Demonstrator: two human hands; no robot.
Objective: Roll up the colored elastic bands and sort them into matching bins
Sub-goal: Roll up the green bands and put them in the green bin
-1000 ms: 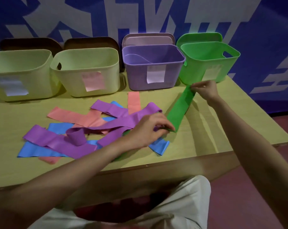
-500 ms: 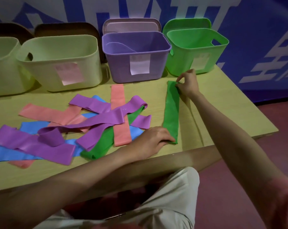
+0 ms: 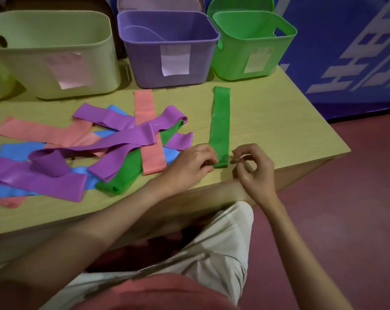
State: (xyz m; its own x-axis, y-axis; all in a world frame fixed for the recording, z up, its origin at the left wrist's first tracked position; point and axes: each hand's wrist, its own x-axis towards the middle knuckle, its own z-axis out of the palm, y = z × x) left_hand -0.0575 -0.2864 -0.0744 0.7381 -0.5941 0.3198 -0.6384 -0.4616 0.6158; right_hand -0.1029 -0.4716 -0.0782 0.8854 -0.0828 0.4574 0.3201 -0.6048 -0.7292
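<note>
Head view, purple bin (image 3: 167, 43), green bin (image 3: 252, 45), mixed band pile (image 3: 113, 144) beside hands (image 3: 223, 164)
</note>
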